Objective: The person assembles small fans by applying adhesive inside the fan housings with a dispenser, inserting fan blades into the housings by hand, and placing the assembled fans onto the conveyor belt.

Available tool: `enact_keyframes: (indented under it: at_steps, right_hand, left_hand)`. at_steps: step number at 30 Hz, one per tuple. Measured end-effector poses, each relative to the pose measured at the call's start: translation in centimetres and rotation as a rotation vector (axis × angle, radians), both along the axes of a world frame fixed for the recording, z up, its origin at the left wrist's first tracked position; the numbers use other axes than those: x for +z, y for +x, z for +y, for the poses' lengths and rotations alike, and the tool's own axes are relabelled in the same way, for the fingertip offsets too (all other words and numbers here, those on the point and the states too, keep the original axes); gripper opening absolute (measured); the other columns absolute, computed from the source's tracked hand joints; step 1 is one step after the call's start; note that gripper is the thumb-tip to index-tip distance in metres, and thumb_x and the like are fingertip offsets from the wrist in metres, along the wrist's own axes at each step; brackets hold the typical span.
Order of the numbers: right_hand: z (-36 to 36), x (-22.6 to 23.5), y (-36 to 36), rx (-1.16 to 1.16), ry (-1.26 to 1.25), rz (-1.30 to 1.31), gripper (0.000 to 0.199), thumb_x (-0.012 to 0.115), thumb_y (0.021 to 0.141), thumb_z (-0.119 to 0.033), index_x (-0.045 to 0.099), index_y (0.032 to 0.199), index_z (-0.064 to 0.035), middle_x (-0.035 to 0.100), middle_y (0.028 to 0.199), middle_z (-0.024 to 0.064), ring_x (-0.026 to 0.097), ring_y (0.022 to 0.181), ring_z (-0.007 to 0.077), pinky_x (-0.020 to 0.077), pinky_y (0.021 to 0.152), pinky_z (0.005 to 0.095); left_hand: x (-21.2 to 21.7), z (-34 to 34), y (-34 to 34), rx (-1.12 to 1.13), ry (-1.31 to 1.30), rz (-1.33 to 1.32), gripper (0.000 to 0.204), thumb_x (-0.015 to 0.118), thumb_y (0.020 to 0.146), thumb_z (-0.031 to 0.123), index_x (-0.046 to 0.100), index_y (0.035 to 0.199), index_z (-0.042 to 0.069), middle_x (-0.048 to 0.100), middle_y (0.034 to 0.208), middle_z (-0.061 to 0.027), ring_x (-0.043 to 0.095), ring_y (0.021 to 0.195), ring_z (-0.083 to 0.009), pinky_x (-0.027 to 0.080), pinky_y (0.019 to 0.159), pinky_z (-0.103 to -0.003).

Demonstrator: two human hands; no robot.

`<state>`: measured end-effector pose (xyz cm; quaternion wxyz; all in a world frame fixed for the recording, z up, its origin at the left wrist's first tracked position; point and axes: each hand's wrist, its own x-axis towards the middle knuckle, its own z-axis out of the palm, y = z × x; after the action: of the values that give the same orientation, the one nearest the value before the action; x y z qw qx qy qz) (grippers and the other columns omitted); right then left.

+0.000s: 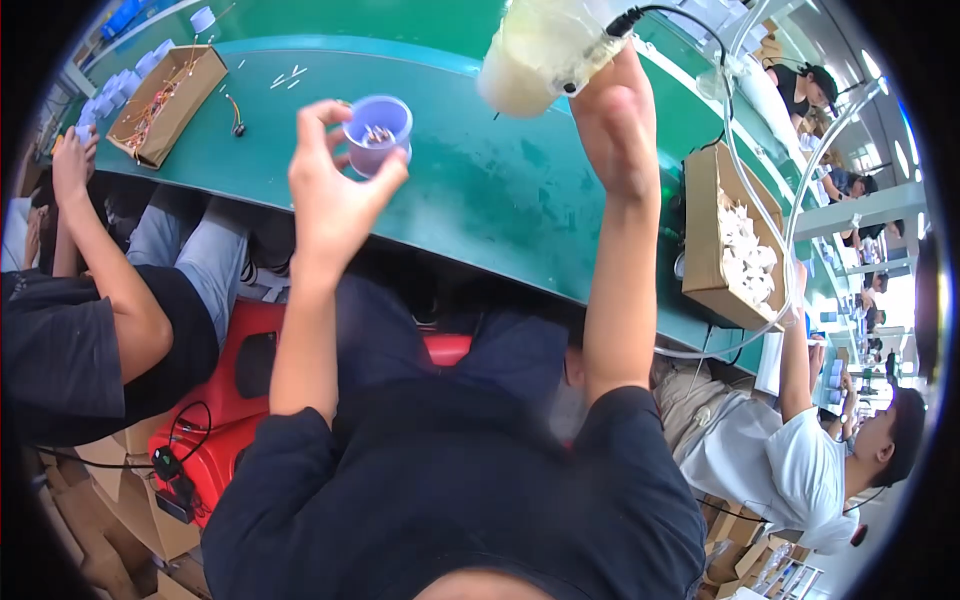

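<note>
Pinching round purple plastic cup in left hand, right hand raised

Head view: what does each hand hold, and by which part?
The left hand pinches a purple cup by its rim and side. The right hand grips a pale tool at its lower end.

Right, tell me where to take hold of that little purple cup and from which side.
Probably grip the small purple cup by its side wall just under the rim, coming from the left, much as the left hand pinches it now. It sits upright with its mouth open and small parts inside, so keep fingers out of the opening.
</note>
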<state>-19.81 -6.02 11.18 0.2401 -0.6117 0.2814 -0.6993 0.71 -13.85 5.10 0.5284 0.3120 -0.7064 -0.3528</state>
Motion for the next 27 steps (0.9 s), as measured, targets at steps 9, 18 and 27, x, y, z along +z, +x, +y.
enact_keyframes:
  at_steps: [9, 18, 27]
  right_hand:
    - [2.0, 1.5, 3.3, 0.011, 0.248, -0.049, 0.091, 0.082, 0.066, -0.030, 0.030, 0.134, 0.0021, 0.050, 0.123, 0.0108, 0.050, 0.111, 0.0215, 0.0407, 0.092, 0.0331]
    - [4.4, 2.1, 6.1, 0.063, 0.349, -0.151, 0.093, 0.082, 0.066, -0.033, 0.029, 0.134, 0.0023, 0.048, 0.124, 0.0121, 0.049, 0.113, 0.0214, 0.0388, 0.094, 0.0337]
    - [3.5, 0.5, 4.9, 0.101, 0.193, 0.007, 0.082, 0.070, 0.075, -0.042, 0.032, 0.132, 0.0027, 0.047, 0.126, 0.0166, 0.047, 0.117, 0.0270, 0.0375, 0.098, 0.0404]
  left_hand:
    - [-2.8, 4.9, -0.3, -0.115, -0.006, -0.061, 0.058, 0.073, 0.065, 0.008, 0.038, 0.111, 0.006, 0.054, 0.104, -0.0147, 0.061, 0.092, -0.0284, 0.051, 0.076, -0.036]
    - [-2.1, 6.3, -0.7, -0.224, -0.293, 0.099, 0.084, 0.075, 0.063, 0.003, 0.022, 0.128, 0.012, 0.052, 0.112, -0.0188, 0.059, 0.099, -0.0264, 0.048, 0.085, -0.036]
    - [-1.3, 6.5, -1.0, -0.194, -0.335, 0.168, 0.069, 0.070, 0.060, 0.003, 0.039, 0.121, 0.012, 0.053, 0.108, -0.0158, 0.058, 0.094, -0.0330, 0.048, 0.080, -0.037]
